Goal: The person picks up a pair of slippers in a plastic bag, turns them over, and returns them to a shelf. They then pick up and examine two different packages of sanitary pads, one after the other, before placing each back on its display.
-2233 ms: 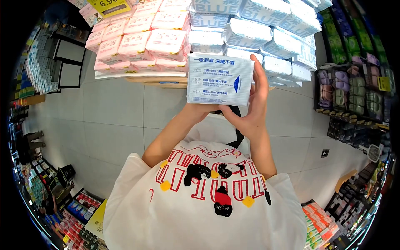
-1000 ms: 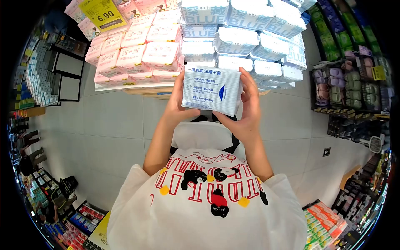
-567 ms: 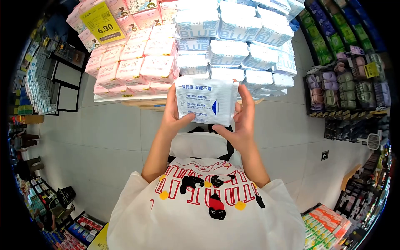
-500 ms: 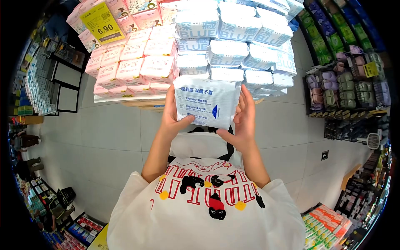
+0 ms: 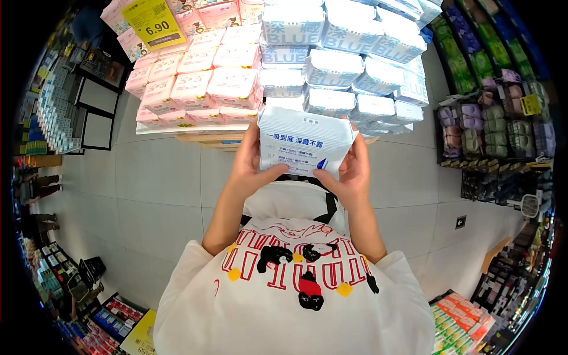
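Observation:
Between my two hands is a white-and-blue soft pack (image 5: 305,142) with blue Chinese print on the side facing me. My left hand (image 5: 251,168) grips its left side, the thumb pressed on the lower front and the fingers partly hidden behind. At the right side my right hand (image 5: 352,171) holds it the same way, its thumb on the lower right corner near a blue mark. Just beyond stand stacked blue-and-white packs (image 5: 334,68) marked "BLUE", with pink packs (image 5: 195,77) piled to their left.
A yellow price sign (image 5: 154,26) reading 6.90 stands by the pink packs. On the right hang slippers (image 5: 491,130) in a rack. White shelving (image 5: 59,118) runs along the left. Orange and green boxes (image 5: 461,322) sit at lower right, over a tiled floor (image 5: 160,207).
The pack has moved slightly right and tilted, so its top edge now shows. My right thumb has come onto its front, and my left thumb has shifted right.

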The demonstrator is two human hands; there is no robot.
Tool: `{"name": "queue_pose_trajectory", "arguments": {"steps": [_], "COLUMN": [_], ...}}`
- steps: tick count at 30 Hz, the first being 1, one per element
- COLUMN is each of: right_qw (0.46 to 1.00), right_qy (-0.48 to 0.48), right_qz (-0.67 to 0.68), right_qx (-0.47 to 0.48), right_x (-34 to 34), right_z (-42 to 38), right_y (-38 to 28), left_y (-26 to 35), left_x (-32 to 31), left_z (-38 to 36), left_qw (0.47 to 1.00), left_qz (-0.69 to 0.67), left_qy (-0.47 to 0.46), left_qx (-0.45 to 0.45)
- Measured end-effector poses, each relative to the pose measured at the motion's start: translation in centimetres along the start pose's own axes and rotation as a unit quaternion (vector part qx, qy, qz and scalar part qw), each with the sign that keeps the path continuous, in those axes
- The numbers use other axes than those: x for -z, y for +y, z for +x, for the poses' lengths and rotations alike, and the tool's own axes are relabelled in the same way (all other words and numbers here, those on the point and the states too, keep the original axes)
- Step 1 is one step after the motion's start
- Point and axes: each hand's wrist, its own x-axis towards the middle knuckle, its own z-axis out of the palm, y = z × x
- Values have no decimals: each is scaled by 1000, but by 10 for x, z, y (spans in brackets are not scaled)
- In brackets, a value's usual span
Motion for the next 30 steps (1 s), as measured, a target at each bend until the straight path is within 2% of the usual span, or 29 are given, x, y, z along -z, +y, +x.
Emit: {"name": "queue_pose_trajectory", "arguments": {"steps": [2,6,7,8,10,13,14,15,16,18,19,20,21,22,23,24,25,27,28,29,30], "right_qw": [994,988,988,982,970,964,964,967,971,975,979,984,984,996,972,958,959,932,932,953,968], "right_qy": [25,27,23,32,63,93,92,83,75,62,49,7,5,-47,-99,-76,-78,-15,-16,-34,-51], "right_qz": [69,89,89,115,134,114,113,112,111,123,136,115,115,-49,-210,-265,-263,-351,-350,-298,-245], "right_qx": [-80,-120,-121,-149,-193,-222,-224,-212,-201,-175,-147,-134,-136,-62,15,76,76,87,87,50,12], "right_x": [-4,-1,-1,-1,-5,-4,-4,-7,-8,-10,-11,-8,-7,-5,-4,-6,-8,-10,-11,-11,-9], "right_z": [1,2,3,4,3,-1,-4,-6,-9,-12,-12,-9,-4,-1,3,7,11,21,26,32,37], "right_y": [-2,26,30,33,36,54,56,56,56,60,59,57,54,53,53,55,52,40,35,31,28], "left_y": [-2,-10,-14,-18,-29,-49,-55,-61,-67,-77,-77,-77,-77,-81,-84,-86,-89,-95,-95,-95,-96], "left_x": [0,7,10,12,14,12,13,14,13,12,14,19,23,26,27,29,31,32,33,32,32], "left_z": [1,9,10,10,13,12,12,13,12,12,12,12,12,13,14,15,17,19,20,21,21], "left_qw": [1000,998,998,997,996,990,981,968,969,987,987,988,962,964,964,932,889,882,865,844,844], "left_qz": [8,56,57,58,61,112,174,235,233,52,51,-97,-241,-245,-246,-320,-390,-394,-425,-454,-454], "left_qy": [13,26,25,24,41,82,84,85,86,141,144,78,10,-6,-3,-4,-5,-17,-71,-125,-125], "left_qx": [-16,-2,24,53,52,34,17,-1,1,50,51,91,127,105,104,173,241,259,259,257,256]}}
